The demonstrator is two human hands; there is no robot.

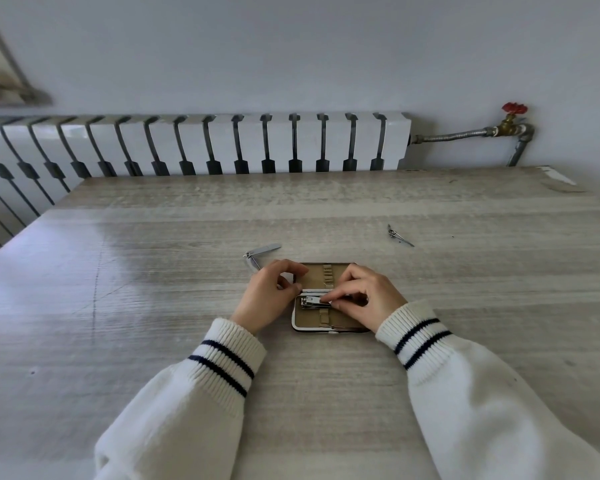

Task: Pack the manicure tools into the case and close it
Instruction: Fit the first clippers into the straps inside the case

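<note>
A small case [317, 318] lies open on the table, its tan lining and elastic loops showing. A silver nail clipper [310, 301] lies across the near half, and my right hand [361, 296] pinches its right end with the fingertips. My left hand [269, 292] grips the left edge of the case at the hinge, fingers curled. A second nail clipper [258, 254], unfolded, lies just beyond my left hand. A small thin metal tool [398, 235] lies further off to the right.
The wooden table [153, 289] runs wide on both sides. A white radiator [187, 147] stands behind its far edge, with a pipe and a red valve [514, 108] at the right.
</note>
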